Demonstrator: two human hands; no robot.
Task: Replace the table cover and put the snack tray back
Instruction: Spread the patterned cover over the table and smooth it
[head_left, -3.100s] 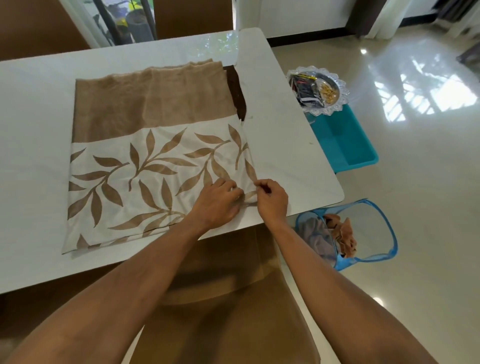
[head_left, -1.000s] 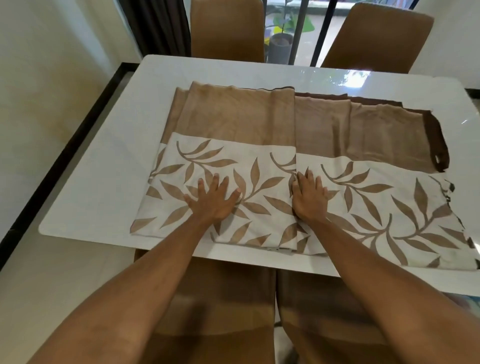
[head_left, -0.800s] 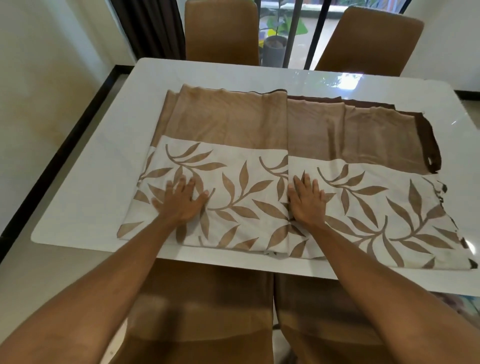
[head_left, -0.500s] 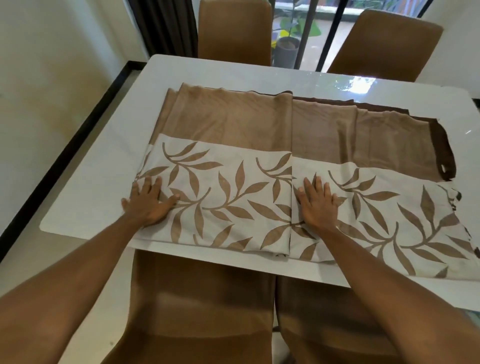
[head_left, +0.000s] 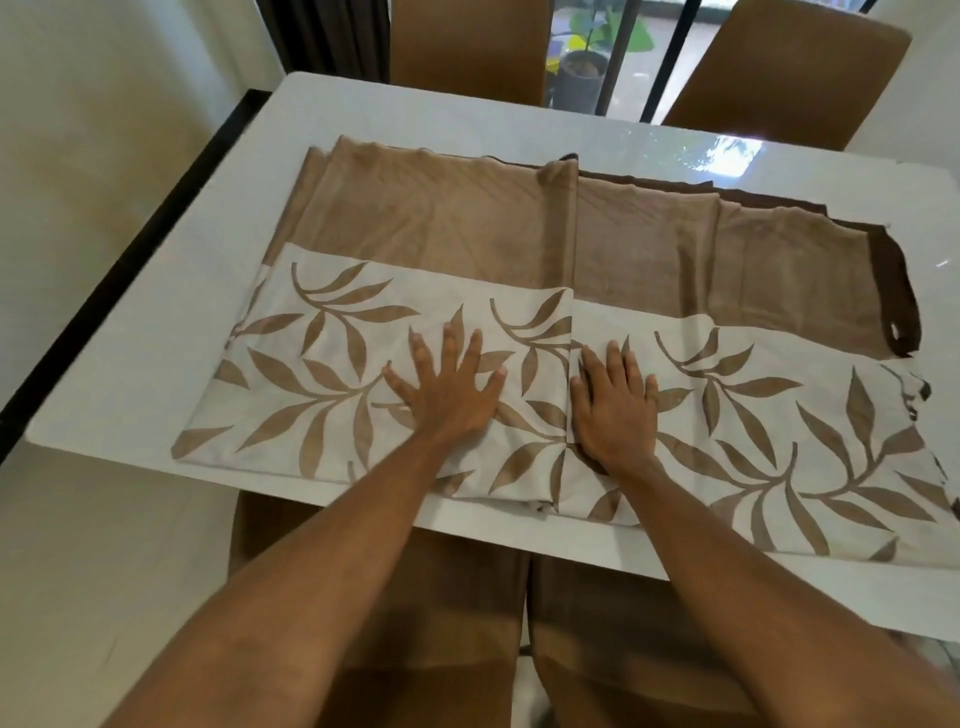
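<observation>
White table (head_left: 156, 332) bears the half-unfolded cover (head_left: 441, 228); left hand (head_left: 447, 389) and right hand (head_left: 615, 405) press flat, fingers straight, grasping nothing, probably to smooth it.

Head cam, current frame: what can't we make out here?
- Snack tray: nowhere in the head view; its place cannot be told.
- Table cover: right end cut off by the frame's right edge; layers folded under its left half hidden by the top layer.
- Table: right end cut off by that same edge.
- Pattern under the left hand and right hand: covered by the flat palms.
</observation>
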